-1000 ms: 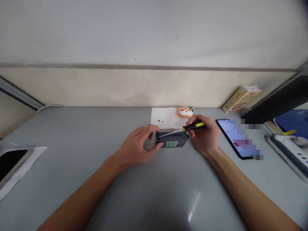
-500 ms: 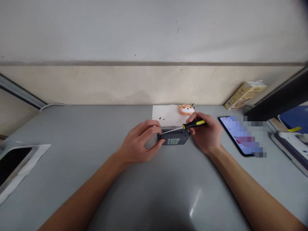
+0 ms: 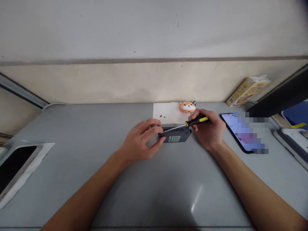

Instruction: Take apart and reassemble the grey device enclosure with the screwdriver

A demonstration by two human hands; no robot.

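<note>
A small dark box [image 3: 181,137] with a row of vent slots and a pale green label stands on the grey table. My left hand [image 3: 141,139] grips its left end, thumb low and fingers at the upper edge. In my right hand [image 3: 210,130] is a screwdriver [image 3: 196,121] with a black and yellow handle. Its thin shaft slants down to the left across the vents, and the tip is by the box's left corner at my left fingertips. Whether the tip sits in a screw cannot be made out. Behind the box, tiny dark pieces [image 3: 162,116] lie on white paper [image 3: 170,112].
An orange animal-face case [image 3: 187,107] rests on the paper's far right. To the right are a lit phone [image 3: 237,131], a carton [image 3: 247,90] and a white-and-grey device [image 3: 292,141]. A dark-screened device [image 3: 16,166] lies far left on white paper. A wall closes off the back.
The view has shifted slightly, so the table's near edge now shows. Both hands keep their hold on the box and the screwdriver, whose tip stays at the same corner.
</note>
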